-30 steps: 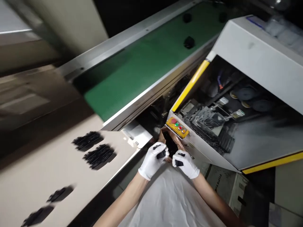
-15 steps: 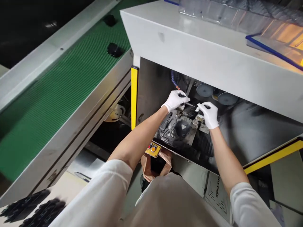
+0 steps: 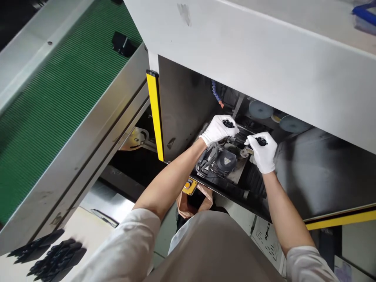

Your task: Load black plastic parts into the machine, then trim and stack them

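Both hands wear white gloves and reach into the machine's open bay. My left hand [image 3: 221, 128] is closed, with small black pieces [image 3: 228, 123] showing in the curl of its fingers. Its fingertips are by a metal fixture, which the hand partly hides. My right hand [image 3: 263, 150] is also closed around small black pieces [image 3: 261, 141], its fingertips just above a metal clamp [image 3: 246, 152]. The exact kind of the pieces cannot be made out. Below the hands sits a round dark motor-like housing [image 3: 226, 161] with a triangular label.
Two grey discs, a left one [image 3: 261, 109] and a right one [image 3: 294, 123], sit behind the hands. A blue hose [image 3: 216, 92] hangs there. Yellow bars [image 3: 155, 113] flank the opening. At left runs a green conveyor [image 3: 73, 82] carrying a black part [image 3: 125, 44]. Black pointed parts [image 3: 55, 260] lie lower left.
The view has shifted closer to the bay. Both hands remain closed inside it, and the black pieces in them show more plainly.
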The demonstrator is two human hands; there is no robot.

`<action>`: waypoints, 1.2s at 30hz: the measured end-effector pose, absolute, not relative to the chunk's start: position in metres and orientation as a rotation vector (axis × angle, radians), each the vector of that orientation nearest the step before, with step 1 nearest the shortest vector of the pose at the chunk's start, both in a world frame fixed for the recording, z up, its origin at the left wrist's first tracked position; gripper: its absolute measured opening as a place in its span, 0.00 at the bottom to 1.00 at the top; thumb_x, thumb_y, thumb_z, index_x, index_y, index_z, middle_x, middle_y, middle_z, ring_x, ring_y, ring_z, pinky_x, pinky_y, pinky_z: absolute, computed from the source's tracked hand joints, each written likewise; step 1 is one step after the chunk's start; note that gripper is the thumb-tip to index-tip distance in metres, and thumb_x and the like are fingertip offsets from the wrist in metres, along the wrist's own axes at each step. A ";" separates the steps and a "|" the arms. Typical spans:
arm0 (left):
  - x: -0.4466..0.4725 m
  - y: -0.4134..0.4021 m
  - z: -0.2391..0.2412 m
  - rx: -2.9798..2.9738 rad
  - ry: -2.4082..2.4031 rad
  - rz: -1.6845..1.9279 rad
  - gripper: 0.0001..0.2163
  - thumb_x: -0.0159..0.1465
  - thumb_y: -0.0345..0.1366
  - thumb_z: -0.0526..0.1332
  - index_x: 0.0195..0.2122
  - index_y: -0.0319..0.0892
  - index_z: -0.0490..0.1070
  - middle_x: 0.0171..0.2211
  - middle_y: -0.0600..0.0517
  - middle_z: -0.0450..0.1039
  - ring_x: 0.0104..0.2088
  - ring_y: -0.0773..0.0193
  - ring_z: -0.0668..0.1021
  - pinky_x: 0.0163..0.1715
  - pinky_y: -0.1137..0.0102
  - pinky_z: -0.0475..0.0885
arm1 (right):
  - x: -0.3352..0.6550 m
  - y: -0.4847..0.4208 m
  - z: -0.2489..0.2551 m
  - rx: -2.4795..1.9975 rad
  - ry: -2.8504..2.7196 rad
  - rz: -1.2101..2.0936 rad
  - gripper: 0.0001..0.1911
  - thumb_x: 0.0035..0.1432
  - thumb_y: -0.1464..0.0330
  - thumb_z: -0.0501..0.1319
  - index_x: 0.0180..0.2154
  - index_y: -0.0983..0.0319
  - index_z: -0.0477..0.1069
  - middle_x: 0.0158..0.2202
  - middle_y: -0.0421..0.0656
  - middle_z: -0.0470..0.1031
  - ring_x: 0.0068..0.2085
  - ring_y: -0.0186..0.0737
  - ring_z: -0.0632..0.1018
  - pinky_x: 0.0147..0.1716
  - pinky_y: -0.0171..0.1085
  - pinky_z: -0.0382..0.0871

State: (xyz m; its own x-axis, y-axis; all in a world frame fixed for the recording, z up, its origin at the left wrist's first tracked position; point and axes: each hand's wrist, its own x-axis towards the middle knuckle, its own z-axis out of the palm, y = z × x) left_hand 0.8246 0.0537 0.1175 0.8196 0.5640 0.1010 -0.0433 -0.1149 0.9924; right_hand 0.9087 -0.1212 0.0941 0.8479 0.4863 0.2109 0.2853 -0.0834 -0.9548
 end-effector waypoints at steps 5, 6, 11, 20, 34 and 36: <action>0.821 0.053 0.097 1.526 0.414 0.575 0.10 0.49 0.37 0.73 0.24 0.39 0.74 0.25 0.53 0.76 0.27 0.67 0.74 0.29 0.71 0.69 | 0.903 -0.124 0.089 -1.730 -0.626 0.100 0.08 0.58 0.63 0.69 0.33 0.59 0.74 0.30 0.39 0.81 0.34 0.41 0.82 0.41 0.42 0.76; 0.820 0.054 0.095 1.519 0.405 0.575 0.10 0.48 0.37 0.74 0.24 0.38 0.74 0.25 0.52 0.76 0.27 0.67 0.74 0.29 0.71 0.69 | 0.902 -0.124 0.088 -1.737 -0.630 0.089 0.07 0.58 0.63 0.69 0.33 0.59 0.74 0.31 0.39 0.81 0.34 0.41 0.83 0.41 0.42 0.76; 0.812 0.067 0.109 1.557 0.330 0.446 0.15 0.48 0.42 0.77 0.29 0.38 0.78 0.28 0.50 0.79 0.30 0.65 0.77 0.34 0.69 0.72 | 0.909 -0.132 0.095 -1.747 -0.674 0.186 0.09 0.56 0.63 0.69 0.31 0.59 0.73 0.31 0.40 0.81 0.35 0.42 0.82 0.42 0.42 0.75; 0.874 0.108 0.135 2.020 0.217 0.063 0.19 0.59 0.48 0.70 0.19 0.40 0.76 0.16 0.52 0.69 0.19 0.66 0.69 0.30 0.67 0.66 | 0.949 -0.095 0.154 -2.236 -1.212 0.539 0.27 0.67 0.50 0.57 0.21 0.59 0.71 0.21 0.41 0.73 0.24 0.36 0.69 0.29 0.37 0.60; 0.863 0.079 0.158 2.401 0.602 -0.174 0.18 0.67 0.46 0.59 0.25 0.41 0.75 0.25 0.45 0.74 0.36 0.53 0.79 0.42 0.64 0.69 | 0.942 -0.078 0.154 -2.611 -1.302 0.763 0.27 0.66 0.53 0.56 0.22 0.61 0.76 0.26 0.49 0.80 0.29 0.42 0.78 0.30 0.38 0.61; 0.858 0.077 0.159 2.361 0.612 -0.065 0.17 0.66 0.44 0.60 0.24 0.41 0.76 0.25 0.45 0.75 0.35 0.55 0.79 0.41 0.65 0.69 | 0.945 -0.078 0.152 -2.539 -1.221 0.793 0.26 0.65 0.52 0.59 0.21 0.61 0.75 0.25 0.48 0.80 0.28 0.41 0.78 0.31 0.37 0.63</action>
State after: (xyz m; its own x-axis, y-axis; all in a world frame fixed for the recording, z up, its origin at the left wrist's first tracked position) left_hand 0.8580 0.0771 0.1586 0.8877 0.4109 -0.2076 0.4454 -0.6525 0.6131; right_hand 0.9446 -0.0782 0.1520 0.5107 0.7735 -0.3754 0.6580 -0.6327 -0.4083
